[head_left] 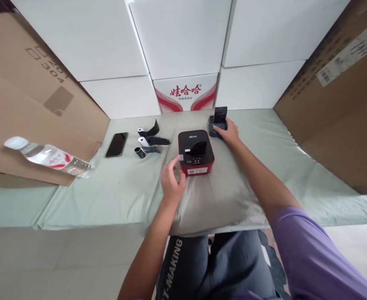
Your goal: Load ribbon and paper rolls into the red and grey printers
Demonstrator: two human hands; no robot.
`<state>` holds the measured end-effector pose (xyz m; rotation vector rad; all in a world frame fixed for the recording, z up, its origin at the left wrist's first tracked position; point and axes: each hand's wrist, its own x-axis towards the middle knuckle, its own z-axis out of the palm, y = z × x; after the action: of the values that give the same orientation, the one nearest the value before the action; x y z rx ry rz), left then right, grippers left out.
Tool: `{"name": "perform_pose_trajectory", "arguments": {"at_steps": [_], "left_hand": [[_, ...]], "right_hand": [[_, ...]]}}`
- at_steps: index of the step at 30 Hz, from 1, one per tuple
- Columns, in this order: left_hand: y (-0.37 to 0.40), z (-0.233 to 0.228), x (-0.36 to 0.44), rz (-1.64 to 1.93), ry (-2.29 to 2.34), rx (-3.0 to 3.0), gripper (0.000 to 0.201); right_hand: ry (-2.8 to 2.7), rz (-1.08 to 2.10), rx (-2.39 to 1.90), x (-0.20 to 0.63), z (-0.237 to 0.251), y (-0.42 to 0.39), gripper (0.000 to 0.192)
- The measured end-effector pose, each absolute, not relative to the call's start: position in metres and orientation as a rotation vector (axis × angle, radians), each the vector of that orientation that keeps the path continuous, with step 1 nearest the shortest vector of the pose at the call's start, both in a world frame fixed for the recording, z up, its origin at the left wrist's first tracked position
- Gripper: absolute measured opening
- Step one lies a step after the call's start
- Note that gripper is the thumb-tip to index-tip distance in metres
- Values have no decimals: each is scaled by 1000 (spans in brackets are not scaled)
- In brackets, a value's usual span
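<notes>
Head view, looking down at a desk point(77, 200) covered with a pale green cloth. A red-and-black printer point(196, 152) sits at centre on a grey pad point(220, 200); its top is black, with a small black flap raised and a white barcode label on the near red edge. Left hand point(171, 180) is at the printer's near-left corner, fingers loosely curled, fingertips touching or just beside that corner; it grips nothing that can be seen. Right hand point(230, 132) reaches past the printer to a small dark blue box point(217, 126) behind and to its right, fingers resting on the box's near-right side; a black card-like piece stands upright in the box. Whether the right hand has closed on the box cannot be told. Left of the printer: three small rolls point(145, 142) with dark strips trailing, then a black phone point(117, 144) lying flat. Further left, a water bottle point(50, 157) lies on its side against cardboard point(21, 104). White boxes point(177, 37) are stacked behind, one with red printing.
</notes>
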<state>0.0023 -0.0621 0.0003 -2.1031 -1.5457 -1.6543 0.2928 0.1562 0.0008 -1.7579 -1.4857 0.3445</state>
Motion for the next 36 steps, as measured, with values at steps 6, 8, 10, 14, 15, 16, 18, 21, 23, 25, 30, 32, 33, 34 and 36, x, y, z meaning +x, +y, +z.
{"name": "perform_pose_trajectory", "arguments": {"at_steps": [6, 8, 10, 14, 15, 16, 18, 21, 23, 25, 30, 32, 33, 34, 36], "left_hand": [[-65, 2, 2, -1719, -1545, -2139, 47], [-65, 3, 2, -1734, -1556, -2145, 47], [-66, 3, 3, -1739, -1566, -2149, 47], [-67, 2, 3, -1729, -1591, -2145, 46], [-67, 2, 3, -1727, -1596, -2144, 46], [-67, 2, 3, -1726, -1602, -2144, 46], [-67, 2, 3, -1726, -1616, -2142, 46], [-67, 2, 3, -1688, -1620, -2143, 45], [-66, 2, 3, -1637, -1605, -2143, 47], [-66, 2, 3, -1608, -1590, -2139, 48], [-62, -4, 1, -1641, -1515, -2153, 57], [-60, -8, 0, -1671, -1441, -2081, 59], [-60, -8, 0, -1676, -1412, -2054, 59], [-59, -9, -1, -1667, -1398, -2058, 59], [-58, -7, -1, -1602, -1438, -2152, 60]], "right_hand": [[-1484, 201, -1684, 279, -13, 150, 83], [-1482, 196, -1683, 279, -11, 147, 78], [-1482, 198, -1695, 281, -7, 145, 72], [-1485, 192, -1758, 287, 5, 145, 61], [-1486, 200, -1767, 288, 8, 146, 60], [-1486, 216, -1771, 290, 11, 147, 58], [-1486, 257, -1775, 292, 12, 148, 55], [-1490, 263, -1777, 292, 6, 146, 60], [-1514, 237, -1753, 292, -2, 144, 65], [-1539, 223, -1707, 294, -9, 143, 68], [-1437, 322, -1588, 301, -18, 150, 86], [-1379, 358, -1574, 303, -20, 153, 94], [-1353, 368, -1574, 304, -21, 154, 96], [-1327, 375, -1577, 304, -22, 155, 98], [-1282, 381, -1592, 304, -23, 157, 100]]}}
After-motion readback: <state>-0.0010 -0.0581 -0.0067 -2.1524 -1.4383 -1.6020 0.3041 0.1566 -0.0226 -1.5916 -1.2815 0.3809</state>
